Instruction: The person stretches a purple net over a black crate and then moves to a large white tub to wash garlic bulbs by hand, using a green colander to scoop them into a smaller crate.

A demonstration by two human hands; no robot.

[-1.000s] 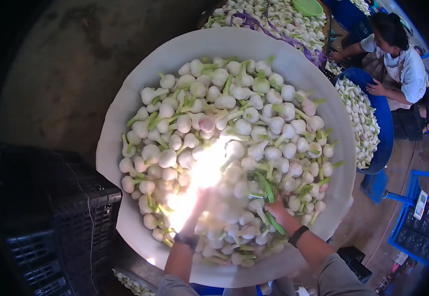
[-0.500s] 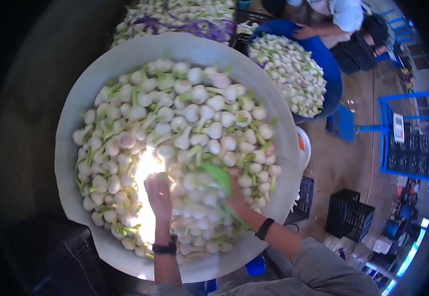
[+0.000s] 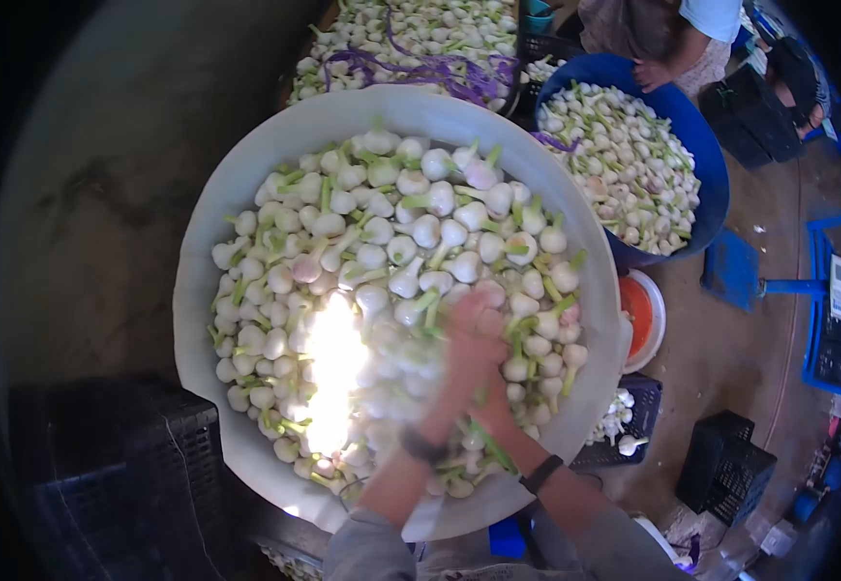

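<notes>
Brown floor runs along the right, dark crates (image 3: 120, 474) sit nearest. Both hands meet over the big white tub (image 3: 246, 184), heaped with white bulbs (image 3: 391, 242). Left hand (image 3: 459, 363) and right hand (image 3: 483, 334) overlap, blurred; finger state can't be told. Beyond, a blue tub (image 3: 706, 165) holds more bulbs, another person crouching beside it.

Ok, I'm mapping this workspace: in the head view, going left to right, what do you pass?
Black crate → white basin heaped with bulbs → orange-and-white bowl → blue tub of bulbs → blue frame at the right edge.
</notes>
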